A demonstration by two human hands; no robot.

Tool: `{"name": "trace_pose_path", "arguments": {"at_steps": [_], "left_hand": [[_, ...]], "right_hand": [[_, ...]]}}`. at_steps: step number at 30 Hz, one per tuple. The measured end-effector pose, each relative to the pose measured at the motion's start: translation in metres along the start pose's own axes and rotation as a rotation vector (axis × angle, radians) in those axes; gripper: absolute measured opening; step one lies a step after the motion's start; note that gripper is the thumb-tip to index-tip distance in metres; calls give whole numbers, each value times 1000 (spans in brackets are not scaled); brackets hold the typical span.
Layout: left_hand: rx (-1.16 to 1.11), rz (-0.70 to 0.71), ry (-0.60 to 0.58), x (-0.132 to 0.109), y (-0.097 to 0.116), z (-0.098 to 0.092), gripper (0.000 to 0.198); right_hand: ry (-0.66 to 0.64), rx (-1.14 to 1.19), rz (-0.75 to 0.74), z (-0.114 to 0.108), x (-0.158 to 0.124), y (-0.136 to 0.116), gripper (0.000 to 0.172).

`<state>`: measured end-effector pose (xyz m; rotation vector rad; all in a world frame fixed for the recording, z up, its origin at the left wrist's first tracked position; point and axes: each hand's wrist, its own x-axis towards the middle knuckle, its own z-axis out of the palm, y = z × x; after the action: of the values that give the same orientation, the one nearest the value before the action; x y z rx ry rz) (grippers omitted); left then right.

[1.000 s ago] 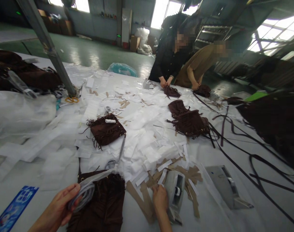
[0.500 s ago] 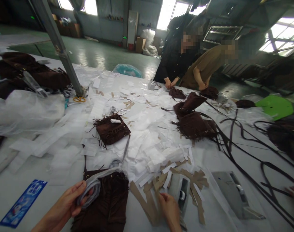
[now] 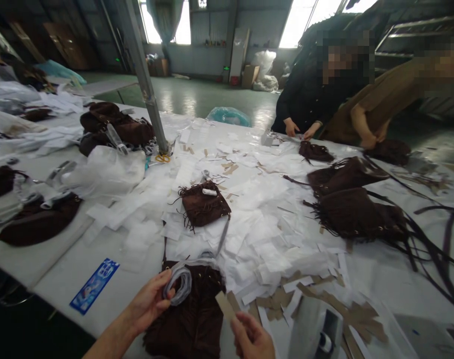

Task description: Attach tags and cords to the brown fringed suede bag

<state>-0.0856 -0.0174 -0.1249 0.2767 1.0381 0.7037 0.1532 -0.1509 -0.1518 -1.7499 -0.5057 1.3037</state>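
Note:
My left hand (image 3: 152, 301) is closed around a coiled strap wrapped in clear plastic (image 3: 181, 284). Below that coil lies a dark brown bag (image 3: 189, 319) with small metal eyelets along its top. Between the fingers and thumb of my right hand (image 3: 251, 336) is a tan paper strip (image 3: 225, 306), pointing up and left over the bag's right edge. Just right of this hand stands a grey tape dispenser (image 3: 312, 329), partly cut off by the frame. Loose tan strips (image 3: 275, 301) and white strips lie behind it.
A fringed brown bag (image 3: 206, 207) rests mid-table among white paper pieces (image 3: 256, 219). More brown bags (image 3: 361, 214) with long straps lie at right. A metal post (image 3: 146, 80) rises beside yellow-handled scissors (image 3: 162, 158). A blue packet (image 3: 94, 285) lies left. Two people (image 3: 309, 89) work across the table.
My right hand has come up from the strip pile with a tan strip and moved toward the coiled strap. My left hand still holds the coil. The view has swung left.

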Motion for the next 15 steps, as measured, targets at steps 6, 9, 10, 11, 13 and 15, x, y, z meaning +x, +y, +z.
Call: {"name": "trace_pose_path", "arguments": {"at_steps": [6, 9, 10, 11, 13, 15], "left_hand": [[116, 91, 30, 0, -7, 15, 30], [223, 142, 8, -3, -12, 21, 36], [272, 153, -5, -4, -14, 22, 37], [331, 161, -16, -5, -17, 24, 38], [468, 199, -25, -6, -21, 27, 39], [593, 264, -19, -6, -24, 29, 40]], "right_hand": [[-160, -71, -95, 81, -1, -15, 38], [-164, -81, -97, 99, 5, -18, 35], [-164, -48, -87, 104, 8, -18, 37], [-165, 3, -71, 108, 10, -18, 39], [-175, 144, -25, 115, 15, -17, 45], [-189, 294, 19, 120, 19, -15, 51]]}}
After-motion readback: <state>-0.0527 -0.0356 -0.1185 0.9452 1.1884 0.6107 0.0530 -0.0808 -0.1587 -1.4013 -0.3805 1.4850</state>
